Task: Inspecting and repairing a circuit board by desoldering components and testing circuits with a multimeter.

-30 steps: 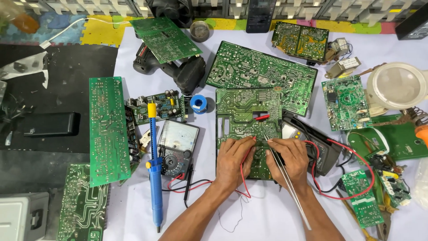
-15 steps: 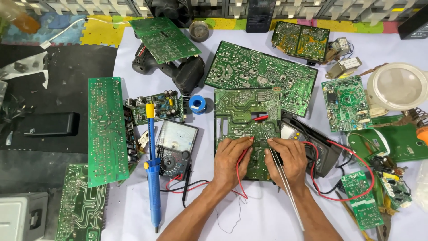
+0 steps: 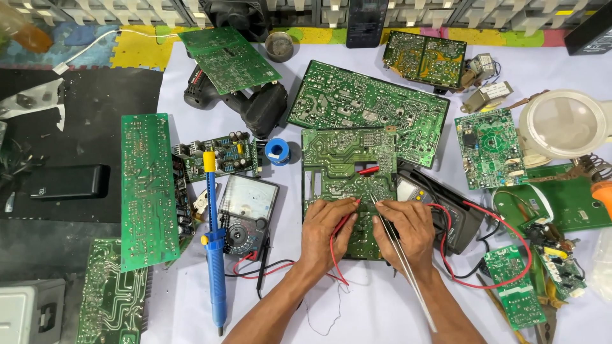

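Hands [image 3: 325, 226] [image 3: 408, 226] with probes on green board [image 3: 347, 162]

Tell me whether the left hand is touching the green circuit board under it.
Touching. The head view shows the left hand resting flat on the green circuit board, fingers pressed against its surface with no gap.

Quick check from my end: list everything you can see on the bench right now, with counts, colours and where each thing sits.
circuit board under the hands: 1, green, centre
other circuit boards: about ten, green, spread around, e.g. long board at left
digital multimeter: 1, dark, right of the centre board, red lead running from it
analog multimeter: 1, dark with pale dial, left of centre
desoldering pump: 1, blue and yellow, left of centre
solder reel: 1, blue, above the analog meter
magnifier lamp: 1, white, far right
left hand: holds a red probe
right hand: holds metal tweezers
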